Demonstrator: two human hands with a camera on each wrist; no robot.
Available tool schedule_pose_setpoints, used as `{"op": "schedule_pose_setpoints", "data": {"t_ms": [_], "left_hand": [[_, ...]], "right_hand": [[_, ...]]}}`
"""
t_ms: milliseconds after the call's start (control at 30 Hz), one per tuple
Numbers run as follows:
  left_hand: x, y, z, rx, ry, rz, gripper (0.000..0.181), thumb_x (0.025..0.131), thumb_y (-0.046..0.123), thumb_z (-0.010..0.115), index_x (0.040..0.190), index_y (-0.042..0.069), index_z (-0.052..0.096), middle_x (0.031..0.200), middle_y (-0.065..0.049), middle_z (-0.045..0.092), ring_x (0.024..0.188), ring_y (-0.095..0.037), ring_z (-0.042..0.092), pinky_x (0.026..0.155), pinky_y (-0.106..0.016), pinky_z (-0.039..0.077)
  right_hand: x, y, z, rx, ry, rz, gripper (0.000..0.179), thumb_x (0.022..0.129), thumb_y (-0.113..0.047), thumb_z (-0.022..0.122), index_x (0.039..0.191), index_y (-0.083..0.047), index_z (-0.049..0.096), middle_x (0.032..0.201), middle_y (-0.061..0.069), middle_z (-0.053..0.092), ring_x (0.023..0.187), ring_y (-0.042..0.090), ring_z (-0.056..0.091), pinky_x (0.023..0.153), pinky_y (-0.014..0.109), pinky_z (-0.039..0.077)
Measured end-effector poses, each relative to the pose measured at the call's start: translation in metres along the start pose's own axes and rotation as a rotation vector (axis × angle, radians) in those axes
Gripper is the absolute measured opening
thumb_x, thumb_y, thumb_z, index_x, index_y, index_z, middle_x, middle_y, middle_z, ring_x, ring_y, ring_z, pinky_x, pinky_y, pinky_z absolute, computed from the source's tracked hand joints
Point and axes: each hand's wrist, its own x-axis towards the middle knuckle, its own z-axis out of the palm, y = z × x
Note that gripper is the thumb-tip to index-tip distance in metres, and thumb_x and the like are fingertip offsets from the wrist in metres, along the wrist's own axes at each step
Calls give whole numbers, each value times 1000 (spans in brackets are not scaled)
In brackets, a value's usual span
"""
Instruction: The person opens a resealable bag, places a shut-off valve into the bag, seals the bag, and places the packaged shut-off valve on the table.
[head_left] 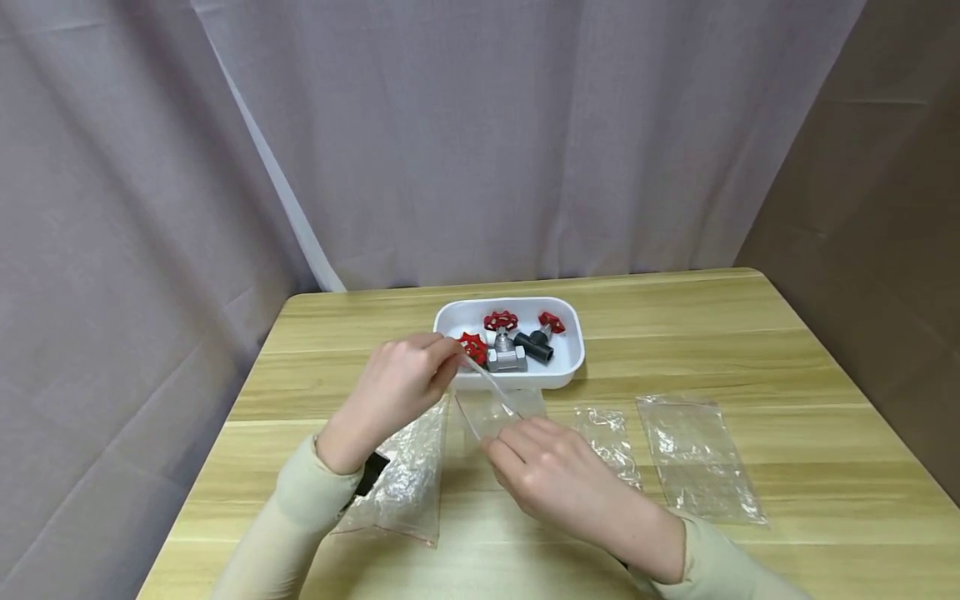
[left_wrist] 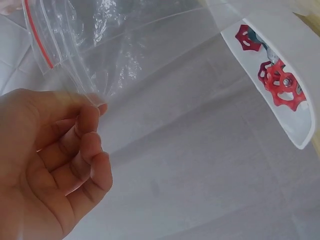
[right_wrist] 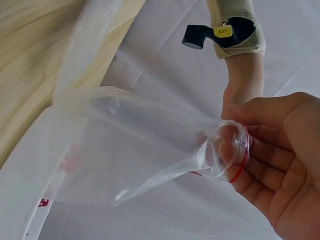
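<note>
A clear zip bag [head_left: 501, 408] with a red seal line hangs between both hands above the table. My left hand [head_left: 408, 379] pinches one corner of its mouth between thumb and forefinger, while my right hand [head_left: 558, 467] grips the mouth's other side. In the right wrist view the zip bag [right_wrist: 140, 145] spreads out loosely, its red-edged opening curled around the fingertips. Just behind the bag stands a white tray [head_left: 525, 381] holding valves with red handwheels. One valve [head_left: 506, 358] has a silver body, another [head_left: 534, 346] a black one; the left red handwheel [head_left: 472, 348] is partly behind my left hand.
Flat on the table [head_left: 810, 417], a larger clear bag [head_left: 408, 479] lies under my left forearm. To the right are a small crinkled bag [head_left: 609, 437] and a zip bag [head_left: 701, 458]. A grey curtain [head_left: 487, 150] hangs behind the table's back edge.
</note>
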Motion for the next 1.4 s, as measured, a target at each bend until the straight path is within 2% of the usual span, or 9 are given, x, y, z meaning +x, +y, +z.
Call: {"op": "schedule_pose_setpoints", "data": {"t_ms": [133,267,400,600,767,867,1067,1167,1400], "left_hand": [[-2,0,-2,-46,-22,-4,10,90,5,69,87,13,74,75,7,65,62,-9,57,53,-31,49],[-4,-1,-5,-138,-63,-14,9,91,7,69,89,14,75,77,8,66,62,-4,53,56,-25,47],[-9,-2,-7,-205,-75,-23,8,92,8,70,90,13,76,79,8,67,63,-1,54,57,-21,47],[-17,0,-9,-213,-63,-35,7,91,8,71,92,13,76,80,7,68,66,-2,57,59,-21,49],[-20,0,-9,-192,-64,-48,6,91,8,71,93,13,75,81,7,69,67,-2,58,59,-22,49],[-22,2,-9,-180,-65,-53,6,91,8,72,92,13,75,80,7,68,66,-2,57,59,-22,50],[-28,8,-7,-148,-75,-56,6,91,10,73,89,16,74,75,9,64,65,-1,54,57,-22,47],[-31,11,-5,-146,-78,-50,6,91,10,73,89,16,74,74,10,62,64,-1,54,56,-22,46],[-33,17,0,-133,-89,-50,6,90,11,74,88,16,73,71,11,59,62,-2,52,55,-22,45]], "right_hand": [[0,0,0,67,-10,1,12,95,-16,62,97,-8,71,85,-2,67,74,13,64,72,27,55],[0,1,-2,160,-39,7,20,103,-23,56,99,-12,72,88,-5,68,78,11,64,77,27,56],[3,8,-10,237,22,-1,27,107,-24,49,102,-10,72,91,-5,69,81,10,65,78,27,56],[14,33,-32,218,144,21,28,106,-23,50,101,-7,73,92,-2,71,80,14,66,75,32,56],[17,56,-37,210,144,90,28,106,-25,52,100,-7,73,93,0,72,80,17,68,75,37,58],[16,74,-25,252,72,170,18,101,-21,61,100,-8,73,93,0,72,80,16,68,71,37,58],[24,110,19,295,-177,398,13,95,-17,69,104,-9,74,94,1,72,83,17,67,72,38,56],[31,126,42,253,-257,419,15,96,-17,67,105,-7,74,96,3,73,84,20,68,75,41,56],[51,155,83,211,-401,459,16,97,-17,64,104,-7,73,95,5,72,75,18,64,68,39,54]]}}
